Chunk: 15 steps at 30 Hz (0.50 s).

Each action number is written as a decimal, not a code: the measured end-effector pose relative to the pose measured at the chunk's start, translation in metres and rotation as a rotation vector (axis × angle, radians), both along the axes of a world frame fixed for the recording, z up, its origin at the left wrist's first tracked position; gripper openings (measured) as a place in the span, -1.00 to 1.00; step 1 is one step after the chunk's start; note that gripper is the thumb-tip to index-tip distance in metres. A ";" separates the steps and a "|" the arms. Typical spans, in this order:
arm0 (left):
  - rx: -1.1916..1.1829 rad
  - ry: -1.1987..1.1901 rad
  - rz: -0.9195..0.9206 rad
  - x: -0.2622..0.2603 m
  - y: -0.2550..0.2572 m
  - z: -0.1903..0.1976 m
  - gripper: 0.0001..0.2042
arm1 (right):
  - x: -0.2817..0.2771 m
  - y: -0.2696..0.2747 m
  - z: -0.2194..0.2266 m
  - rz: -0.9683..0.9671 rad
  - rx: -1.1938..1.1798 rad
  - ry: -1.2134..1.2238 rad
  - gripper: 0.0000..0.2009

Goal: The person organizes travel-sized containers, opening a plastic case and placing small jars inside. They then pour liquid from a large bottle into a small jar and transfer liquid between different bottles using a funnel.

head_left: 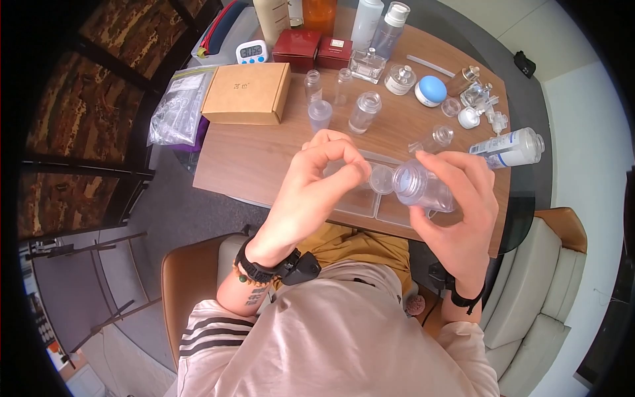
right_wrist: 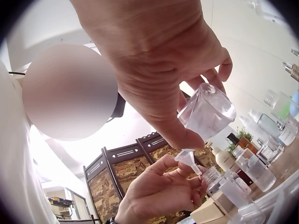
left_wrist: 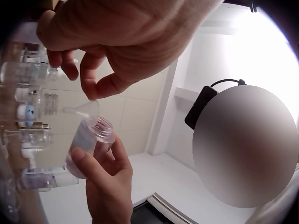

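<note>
My left hand (head_left: pixel 317 175) pinches a small clear funnel (left_wrist: pixel 89 109) between thumb and index finger by its wide rim. In the right wrist view the narrow stem of the funnel (right_wrist: pixel 188 160) points away from the bottle. My right hand (head_left: pixel 466 205) grips a clear plastic bottle (head_left: pixel 426 187) round its body, tilted, with its uncapped threaded mouth facing the left hand. In the left wrist view the funnel is right by the bottle's mouth. A little liquid seems to show inside the bottle (right_wrist: pixel 208 114). Below both hands lies a clear divided tray (head_left: pixel 357 202).
Several clear bottles stand left of centre, among them a short bottle (head_left: pixel 365 112). A brown cardboard box (head_left: pixel 245 96) and a white timer (head_left: pixel 252 51) sit at the back left. On the right are a blue-lidded jar (head_left: pixel 430 90) and a lying labelled bottle (head_left: pixel 509 148).
</note>
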<state>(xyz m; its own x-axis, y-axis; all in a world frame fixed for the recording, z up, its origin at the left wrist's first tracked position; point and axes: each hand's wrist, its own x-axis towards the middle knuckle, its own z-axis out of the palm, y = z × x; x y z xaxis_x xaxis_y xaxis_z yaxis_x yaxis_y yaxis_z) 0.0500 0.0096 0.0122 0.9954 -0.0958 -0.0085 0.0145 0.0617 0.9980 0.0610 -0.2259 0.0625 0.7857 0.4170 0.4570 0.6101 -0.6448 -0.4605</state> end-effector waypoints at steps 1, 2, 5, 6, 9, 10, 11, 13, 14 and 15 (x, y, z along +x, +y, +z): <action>-0.021 -0.003 0.013 0.000 0.000 -0.001 -0.90 | 0.000 0.000 0.000 0.003 -0.008 -0.003 -0.34; -0.021 -0.003 0.013 0.000 0.000 -0.002 -0.90 | 0.000 0.000 0.000 0.004 -0.008 -0.002 -0.34; -0.037 -0.006 0.004 0.000 0.001 -0.003 -0.90 | 0.001 0.000 0.001 0.008 -0.006 0.002 -0.34; -0.032 -0.007 0.007 0.000 0.001 -0.003 -0.90 | 0.001 0.000 0.001 0.008 -0.014 0.000 -0.35; -0.030 -0.008 0.012 0.000 0.001 -0.003 -0.90 | 0.002 0.001 0.001 0.008 -0.024 -0.001 -0.34; -0.032 -0.007 0.012 0.000 0.001 -0.003 -0.90 | 0.002 0.001 0.001 0.007 -0.025 0.000 -0.34; -0.033 -0.006 0.015 0.000 0.001 -0.002 -0.90 | 0.002 0.001 0.001 0.010 -0.026 0.001 -0.34; -0.024 -0.002 0.013 0.000 0.001 -0.001 -0.90 | 0.001 0.002 0.001 0.008 -0.008 -0.003 -0.34; -0.024 -0.001 0.015 0.000 0.001 -0.001 -0.90 | 0.001 0.003 0.001 0.009 -0.009 -0.002 -0.34; -0.021 -0.002 0.010 0.000 0.002 -0.001 -0.90 | 0.001 0.003 0.001 0.004 -0.011 -0.007 -0.34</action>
<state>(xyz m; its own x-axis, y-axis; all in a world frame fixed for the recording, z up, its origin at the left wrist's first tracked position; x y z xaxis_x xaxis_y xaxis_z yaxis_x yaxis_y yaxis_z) 0.0498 0.0112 0.0109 0.9963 -0.0856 -0.0043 0.0115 0.0829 0.9965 0.0622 -0.2230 0.0635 0.7810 0.4250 0.4576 0.6156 -0.6474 -0.4494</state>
